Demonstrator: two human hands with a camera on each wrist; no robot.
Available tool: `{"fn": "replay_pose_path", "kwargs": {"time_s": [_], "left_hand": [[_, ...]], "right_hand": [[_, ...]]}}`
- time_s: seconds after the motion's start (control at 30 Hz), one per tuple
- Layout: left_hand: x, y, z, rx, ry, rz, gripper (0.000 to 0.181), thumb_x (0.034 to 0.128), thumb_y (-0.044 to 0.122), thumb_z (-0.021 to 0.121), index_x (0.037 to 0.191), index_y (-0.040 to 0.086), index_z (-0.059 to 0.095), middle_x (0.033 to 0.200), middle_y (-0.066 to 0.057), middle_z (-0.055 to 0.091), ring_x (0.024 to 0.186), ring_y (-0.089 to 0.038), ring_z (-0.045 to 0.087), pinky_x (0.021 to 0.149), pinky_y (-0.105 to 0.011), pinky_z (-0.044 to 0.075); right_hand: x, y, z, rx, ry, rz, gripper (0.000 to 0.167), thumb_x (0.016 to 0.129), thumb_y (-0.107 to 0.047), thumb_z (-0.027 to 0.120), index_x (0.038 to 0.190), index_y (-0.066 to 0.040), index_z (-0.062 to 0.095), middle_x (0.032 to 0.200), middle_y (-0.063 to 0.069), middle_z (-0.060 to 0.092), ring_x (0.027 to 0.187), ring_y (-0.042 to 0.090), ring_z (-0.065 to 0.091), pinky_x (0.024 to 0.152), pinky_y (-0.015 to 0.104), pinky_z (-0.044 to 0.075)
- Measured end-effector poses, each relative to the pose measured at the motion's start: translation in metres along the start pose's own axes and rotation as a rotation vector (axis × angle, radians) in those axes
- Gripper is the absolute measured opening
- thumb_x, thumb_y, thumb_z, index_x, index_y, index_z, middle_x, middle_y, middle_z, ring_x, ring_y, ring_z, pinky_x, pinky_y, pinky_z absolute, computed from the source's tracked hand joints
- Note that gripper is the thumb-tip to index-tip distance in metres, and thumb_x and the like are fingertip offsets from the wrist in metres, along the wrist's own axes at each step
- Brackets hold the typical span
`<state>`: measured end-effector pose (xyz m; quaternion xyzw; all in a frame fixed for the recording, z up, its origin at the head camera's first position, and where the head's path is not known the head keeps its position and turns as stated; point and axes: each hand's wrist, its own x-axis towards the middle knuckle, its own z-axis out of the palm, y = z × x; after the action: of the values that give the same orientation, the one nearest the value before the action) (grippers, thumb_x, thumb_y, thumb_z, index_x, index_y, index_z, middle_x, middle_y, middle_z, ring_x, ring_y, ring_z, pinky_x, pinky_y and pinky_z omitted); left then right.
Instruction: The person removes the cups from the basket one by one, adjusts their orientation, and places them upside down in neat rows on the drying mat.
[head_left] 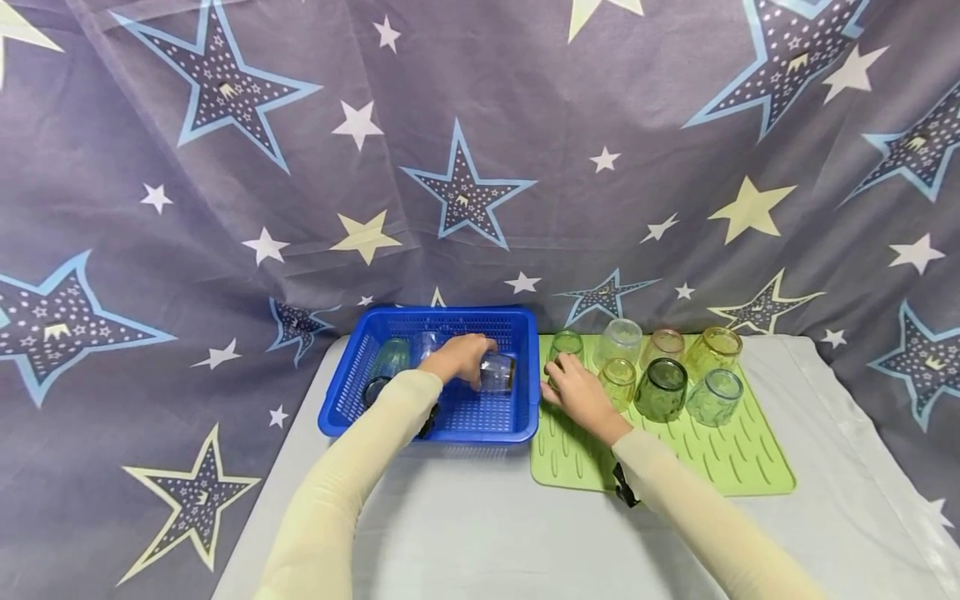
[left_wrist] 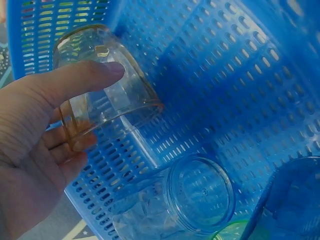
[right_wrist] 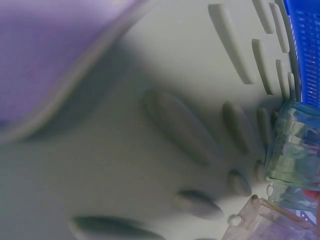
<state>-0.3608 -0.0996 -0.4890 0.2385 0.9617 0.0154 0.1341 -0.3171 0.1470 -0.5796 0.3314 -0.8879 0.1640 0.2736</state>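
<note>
My left hand (head_left: pixel 461 357) grips a clear drinking glass with an amber tint (head_left: pixel 497 372), lying sideways inside the blue basket (head_left: pixel 435 436). In the left wrist view its thumb lies across the glass wall (left_wrist: pixel 131 90) and the other fingers curl beneath. My right hand (head_left: pixel 585 398) is over the left edge of the green drying mat (head_left: pixel 652 467), fingers bent round a pale green glass (right_wrist: pixel 292 145) that they largely hide in the head view. Just behind those fingers stands a green glass (head_left: pixel 567 342).
Several more glasses lie in the basket, including a green one (head_left: pixel 393 357) and a clear blue one (left_wrist: pixel 200 192). Upside-down glasses stand in rows on the mat, among them a dark green one (head_left: pixel 662 390) and a yellow one (head_left: pixel 712 350). A star-patterned curtain (head_left: pixel 555 208) hangs behind.
</note>
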Motion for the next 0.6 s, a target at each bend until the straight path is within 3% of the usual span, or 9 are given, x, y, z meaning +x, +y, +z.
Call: {"fn": "replay_pose_path", "kwargs": {"time_s": [0.17, 0.4, 0.6], "left_hand": [[0.002, 0.0, -0.001, -0.038, -0.023, -0.029, 0.077, 0.0659, 0.011, 0.094, 0.136, 0.008, 0.062, 0.132, -0.012, 0.067, 0.124, -0.03, 0.062, 0.106, -0.044, 0.052], [0.006, 0.0, -0.005, -0.105, -0.067, -0.09, 0.081, 0.0661, 0.01, 0.094, 0.14, 0.01, 0.061, 0.139, -0.012, 0.063, 0.129, -0.029, 0.059, 0.109, -0.041, 0.05], [0.021, -0.011, 0.0, -0.123, -0.104, -0.092, 0.081, 0.0624, 0.015, 0.097, 0.136, 0.008, 0.063, 0.135, -0.014, 0.065, 0.125, -0.031, 0.061, 0.104, -0.042, 0.053]], "right_hand": [[0.0, -0.001, 0.002, -0.002, -0.042, 0.032, 0.023, 0.095, -0.023, 0.07, 0.103, -0.003, 0.06, 0.097, 0.012, 0.056, 0.087, 0.027, 0.054, 0.063, 0.037, 0.057], [0.0, 0.0, 0.001, -0.005, -0.036, 0.033, 0.023, 0.095, -0.022, 0.071, 0.102, -0.003, 0.061, 0.096, 0.012, 0.056, 0.087, 0.027, 0.054, 0.064, 0.037, 0.058], [0.0, 0.001, 0.001, -0.013, -0.031, 0.023, 0.022, 0.095, -0.022, 0.07, 0.1, -0.004, 0.06, 0.095, 0.011, 0.055, 0.086, 0.026, 0.054, 0.062, 0.036, 0.057]]}}
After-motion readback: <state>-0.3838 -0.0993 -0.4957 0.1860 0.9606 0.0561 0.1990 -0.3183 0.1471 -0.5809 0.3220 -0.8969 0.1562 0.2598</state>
